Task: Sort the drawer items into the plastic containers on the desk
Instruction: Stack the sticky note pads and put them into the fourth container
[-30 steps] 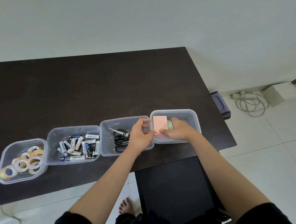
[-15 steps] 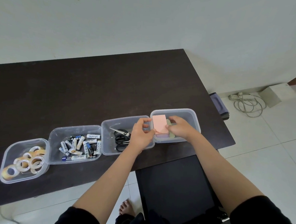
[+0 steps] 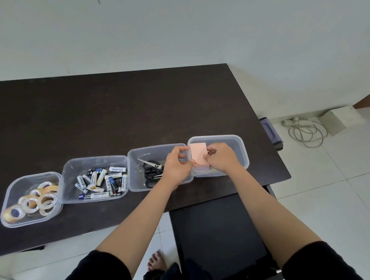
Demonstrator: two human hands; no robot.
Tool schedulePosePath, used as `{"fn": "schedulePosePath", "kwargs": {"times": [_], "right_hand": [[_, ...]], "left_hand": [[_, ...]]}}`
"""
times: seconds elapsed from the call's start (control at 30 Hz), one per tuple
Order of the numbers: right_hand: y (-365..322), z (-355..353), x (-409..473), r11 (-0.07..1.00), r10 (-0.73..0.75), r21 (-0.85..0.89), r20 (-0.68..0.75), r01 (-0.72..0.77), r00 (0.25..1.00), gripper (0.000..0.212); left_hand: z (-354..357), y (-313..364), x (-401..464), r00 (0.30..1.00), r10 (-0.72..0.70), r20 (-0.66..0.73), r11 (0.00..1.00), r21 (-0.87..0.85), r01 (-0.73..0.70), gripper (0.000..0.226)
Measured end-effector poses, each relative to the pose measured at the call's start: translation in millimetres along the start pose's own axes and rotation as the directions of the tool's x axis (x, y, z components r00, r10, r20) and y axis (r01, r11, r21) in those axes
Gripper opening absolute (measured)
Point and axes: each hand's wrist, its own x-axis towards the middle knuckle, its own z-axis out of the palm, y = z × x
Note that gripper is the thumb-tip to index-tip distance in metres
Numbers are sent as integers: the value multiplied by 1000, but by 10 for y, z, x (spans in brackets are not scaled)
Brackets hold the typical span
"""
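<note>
Several clear plastic containers stand in a row near the front edge of the dark desk (image 3: 116, 114). The rightmost container (image 3: 243, 147) holds a pink pad of sticky notes (image 3: 198, 152). My left hand (image 3: 178, 165) pinches the pad's left edge, and my right hand (image 3: 221, 157) grips its right side inside the container. The pad's lower part and anything beneath it are hidden by my hands. Black-handled scissors (image 3: 153, 170) lie in the container (image 3: 140, 154) to the left, partly under my left hand.
Further left, one container (image 3: 74, 165) holds several batteries (image 3: 101, 181) and the leftmost container (image 3: 14, 185) holds several tape rolls (image 3: 35, 202). An open black drawer (image 3: 219, 235) sticks out below the desk front. A coiled cable (image 3: 305, 134) lies on the tiled floor at right.
Both hands have stayed on the pink pad in the rightmost container. My right hand has shifted slightly up along the pad's right edge, and the pad sits a little lower in the container.
</note>
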Motion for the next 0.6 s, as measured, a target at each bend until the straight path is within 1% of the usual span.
{"fn": "schedulePosePath", "kwargs": {"times": [0.07, 0.23, 0.37, 0.43, 0.6], "right_hand": [[-12, 1, -16, 1000, -1, 4, -1, 1, 1000, 27], [-42, -9, -54, 991, 32, 127, 25, -35, 999, 34], [-28, -33, -88, 985, 46, 162, 59, -55, 997, 48], [-27, -47, -111, 986, 55, 152, 61, -64, 997, 53], [-44, -57, -129, 995, 62, 68, 70, -67, 996, 58]], "left_hand": [[0, 6, -1, 1000, -11, 1, 1000, -10, 11, 40], [-10, 21, -8, 1000, -20, 6, 1000, -15, 20, 38], [-6, 40, -17, 1000, -29, 8, 1000, -8, 29, 37], [-11, 43, -23, 1000, -25, 8, 1000, -2, 25, 37], [-21, 69, -33, 1000, -13, 28, 999, 43, 12, 42]]}}
